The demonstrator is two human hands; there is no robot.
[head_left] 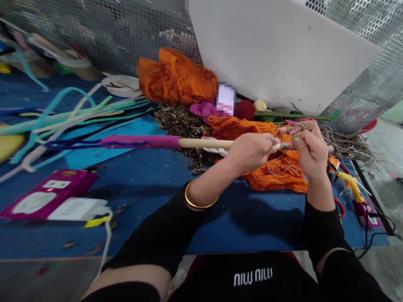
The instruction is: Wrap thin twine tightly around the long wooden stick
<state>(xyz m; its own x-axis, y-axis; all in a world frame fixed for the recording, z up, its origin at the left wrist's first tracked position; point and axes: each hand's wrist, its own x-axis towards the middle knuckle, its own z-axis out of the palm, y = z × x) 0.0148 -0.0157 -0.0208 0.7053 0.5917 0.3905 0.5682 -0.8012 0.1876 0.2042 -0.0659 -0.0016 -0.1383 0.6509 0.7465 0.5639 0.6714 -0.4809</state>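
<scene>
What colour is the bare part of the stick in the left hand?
The stick is pale beige there, best seen in the head view.

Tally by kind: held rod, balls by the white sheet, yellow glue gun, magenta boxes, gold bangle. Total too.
Held rod: 1
Balls: 2 (dark red ball, cream ball)
Yellow glue gun: 1
Magenta boxes: 2
Gold bangle: 1
Total: 7

Soft shadows, blurred stretched edges.

Extends left arm (166, 233) diagonally forward to the right; curls left hand (252, 152) with the back turned up. Reaches almost straight forward with right arm (325, 228); holds right hand (311, 149) just beside the left, with fingers folded and thumb (298, 144) against forefinger.
</scene>
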